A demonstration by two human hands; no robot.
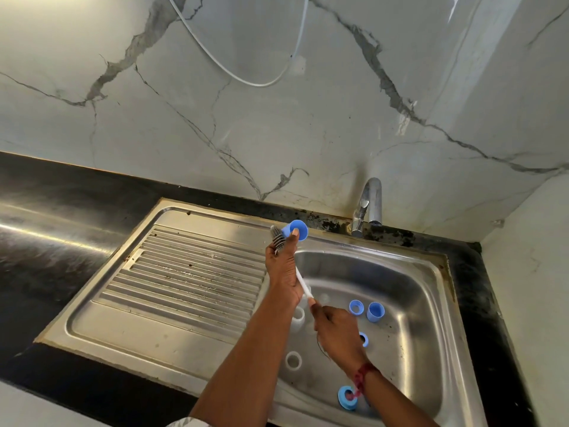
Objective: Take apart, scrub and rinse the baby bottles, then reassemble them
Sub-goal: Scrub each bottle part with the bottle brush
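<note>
Blue plastic marked the piece in hand: our left hand (281,266) pinched a cap (296,230) between thumb and fingers, raised over the far-left corner of the sink (415,288), beside the drainboard (184,272). The cap's mouth faced up and to the right, away from us. Our right hand (337,332), lower and nearer to us, had its fingers curled round the bottom end of the brush (304,285). The white handle ran up and to the left from that grip, passed behind the left palm, and the bristles stood out just left of the cap, against its outer wall and not inside it. We judged that scrubbing the inside would need the bristles drawn back and swung round to the mouth on the right, with the right hand steering and the left turning the cap.

Down in the sink lay two clear bottles (298,315), mouths toward us, under our forearms. A ring (356,306) and a second cap (375,311) stood side by side, well apart from the held one. Another ring (364,339) showed partly behind the right hand, and a third ring (345,397) lay at the near wall with something pinkish in it. We saw no stream from the tap (369,204).
</note>
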